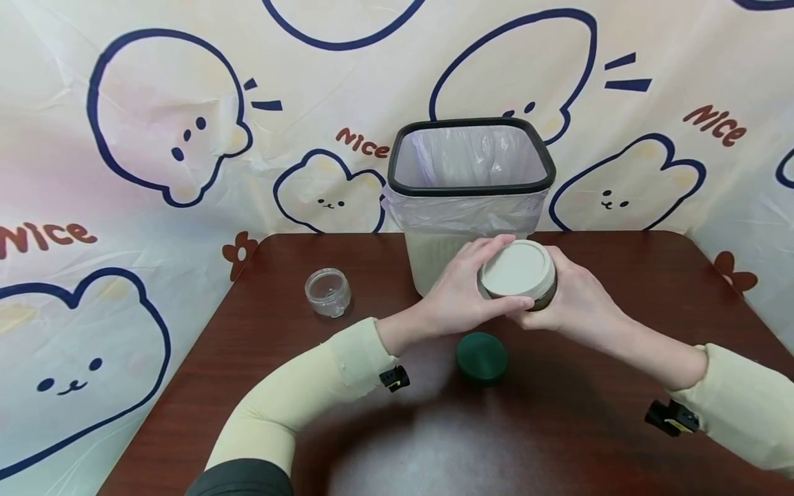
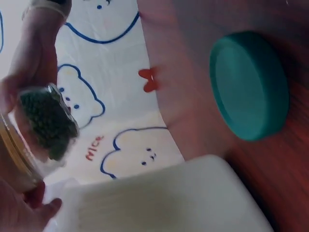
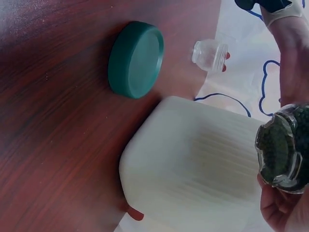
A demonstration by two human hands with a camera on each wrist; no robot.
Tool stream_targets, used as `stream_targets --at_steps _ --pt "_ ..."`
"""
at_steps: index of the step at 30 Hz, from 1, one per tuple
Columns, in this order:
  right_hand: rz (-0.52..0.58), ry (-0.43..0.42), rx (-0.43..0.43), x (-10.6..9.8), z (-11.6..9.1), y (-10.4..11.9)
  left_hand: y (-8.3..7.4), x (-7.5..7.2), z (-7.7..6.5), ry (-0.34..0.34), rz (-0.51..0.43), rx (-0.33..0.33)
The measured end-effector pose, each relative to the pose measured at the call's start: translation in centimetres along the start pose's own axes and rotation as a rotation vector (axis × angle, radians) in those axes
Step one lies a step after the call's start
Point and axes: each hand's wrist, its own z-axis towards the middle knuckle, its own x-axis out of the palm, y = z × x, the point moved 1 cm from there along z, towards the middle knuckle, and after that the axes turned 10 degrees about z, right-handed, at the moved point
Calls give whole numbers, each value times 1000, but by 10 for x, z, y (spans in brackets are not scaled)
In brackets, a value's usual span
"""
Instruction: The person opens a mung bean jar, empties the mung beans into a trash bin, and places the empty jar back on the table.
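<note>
Both hands hold a clear jar (image 3: 276,147) above the table, in front of the bin. Dark green granules fill part of it, and a cream-white lid (image 1: 518,267) covers its top. My left hand (image 1: 460,289) grips around the lid, thumb on the near side and fingers on the far side. My right hand (image 1: 569,293) holds the jar's body from the right. In the left wrist view the granules (image 2: 47,123) show through the tilted jar. Below the hands, a green round lid (image 1: 482,358) lies on the table.
A waste bin (image 1: 428,258) with a black rim and a pale liner stands at the back, just behind the hands. To its left, a small clear jar (image 1: 327,293) sits open on the dark wooden table (image 1: 260,386). A printed cloth (image 1: 322,89) hangs around the table.
</note>
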Motion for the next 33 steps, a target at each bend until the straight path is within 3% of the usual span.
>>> stream_targets --at_steps 4,10,13,19,26,33 --pt "7 22 -33 -2 1 -1 -1 -4 3 51 -85 -14" --pt "20 79 -135 -3 -1 0 9 -14 9 209 -283 172" --pt "24 92 -154 -4 -2 1 13 -14 10 235 -325 211" --pt "32 98 -133 -5 -2 0 16 -10 9 182 -338 208" --pt "32 64 -75 -4 -2 1 13 -5 7 73 -242 202" --pt "14 -18 -68 -1 2 0 2 4 5 -59 -246 30"
